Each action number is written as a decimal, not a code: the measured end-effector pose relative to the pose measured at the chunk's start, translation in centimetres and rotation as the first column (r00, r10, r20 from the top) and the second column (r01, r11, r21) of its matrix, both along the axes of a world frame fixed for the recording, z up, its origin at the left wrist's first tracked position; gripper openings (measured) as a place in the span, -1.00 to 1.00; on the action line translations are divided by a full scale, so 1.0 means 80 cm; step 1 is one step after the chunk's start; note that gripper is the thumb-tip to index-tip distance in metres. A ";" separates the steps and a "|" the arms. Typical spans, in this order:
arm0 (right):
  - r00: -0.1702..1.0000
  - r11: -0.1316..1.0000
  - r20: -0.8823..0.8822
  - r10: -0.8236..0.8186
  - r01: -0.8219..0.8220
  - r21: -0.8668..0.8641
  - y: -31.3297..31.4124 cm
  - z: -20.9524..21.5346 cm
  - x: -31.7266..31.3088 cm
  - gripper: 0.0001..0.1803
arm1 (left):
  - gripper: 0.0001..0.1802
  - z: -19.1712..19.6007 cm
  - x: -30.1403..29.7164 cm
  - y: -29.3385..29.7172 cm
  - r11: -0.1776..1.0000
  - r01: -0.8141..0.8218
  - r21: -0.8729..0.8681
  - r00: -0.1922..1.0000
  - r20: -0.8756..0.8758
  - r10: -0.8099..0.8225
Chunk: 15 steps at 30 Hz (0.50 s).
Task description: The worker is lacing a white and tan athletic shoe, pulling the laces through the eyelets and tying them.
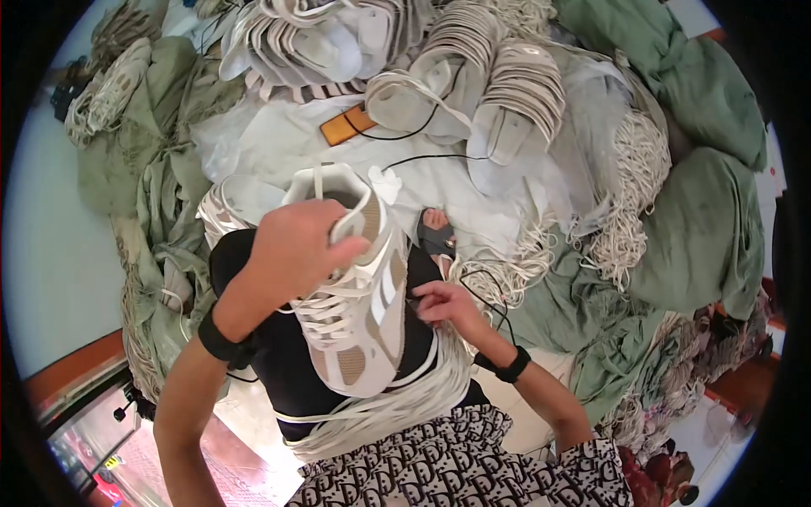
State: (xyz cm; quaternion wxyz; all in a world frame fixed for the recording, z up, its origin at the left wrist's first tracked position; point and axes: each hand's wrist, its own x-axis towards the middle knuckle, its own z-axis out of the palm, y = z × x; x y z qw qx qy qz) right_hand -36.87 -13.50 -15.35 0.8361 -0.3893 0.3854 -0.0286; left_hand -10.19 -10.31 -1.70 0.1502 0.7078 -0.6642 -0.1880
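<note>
Beige/white lace-up sneaker (384,334) on lap (283,359), toe twd wearer; L hand (304,241) grips its collar, prob. to steady it. R hand (452,308) right of sneaker, half-curled, can't tell if holding; lace bundle (414,397) by toe, prob. for reach.

Left hand (297,243) palm-down, right fingers (439,291) loosely curled

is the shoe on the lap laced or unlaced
Laced, at least lower down: the pale laces cross in rows over the front of the shoe. The left hand covers part higher up.
</note>
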 end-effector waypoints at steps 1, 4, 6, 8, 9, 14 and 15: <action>1.000 1.000 0.008 -0.017 0.017 -0.007 0.004 0.005 -0.007 -0.65 | -0.69 0.012 -0.002 0.003 0.994 -0.087 0.064 0.989 -0.111 0.094; 0.988 0.992 0.131 -0.087 0.098 -0.081 -0.010 0.024 -0.005 -0.64 | -0.77 0.037 0.029 0.027 0.933 -0.347 -0.094 0.892 -0.341 0.297; 0.963 0.961 0.212 -0.167 0.207 -0.184 -0.032 0.068 0.009 -0.62 | -0.79 0.068 0.062 0.020 0.866 -0.475 -0.153 0.844 -0.358 0.399; 0.940 0.932 0.308 -0.146 0.235 -0.276 -0.069 0.097 0.031 -0.63 | -0.79 0.096 0.085 0.007 0.834 -0.530 -0.156 0.815 -0.367 0.449; 0.933 0.908 0.332 -0.138 0.253 -0.334 -0.093 0.106 0.045 -0.63 | -0.79 0.107 0.096 -0.002 0.821 -0.568 -0.065 0.712 -0.540 0.449; 0.962 0.561 -0.048 -0.270 0.117 -0.820 -0.217 -0.030 0.064 -0.58 | -0.75 0.082 0.126 -0.016 0.822 -0.569 -0.023 0.707 -0.524 0.474; 0.927 0.358 -0.293 -0.233 -0.198 -0.913 -0.236 -0.056 0.069 -0.46 | -0.75 0.073 0.132 -0.011 0.805 -0.592 0.038 0.662 -0.548 0.512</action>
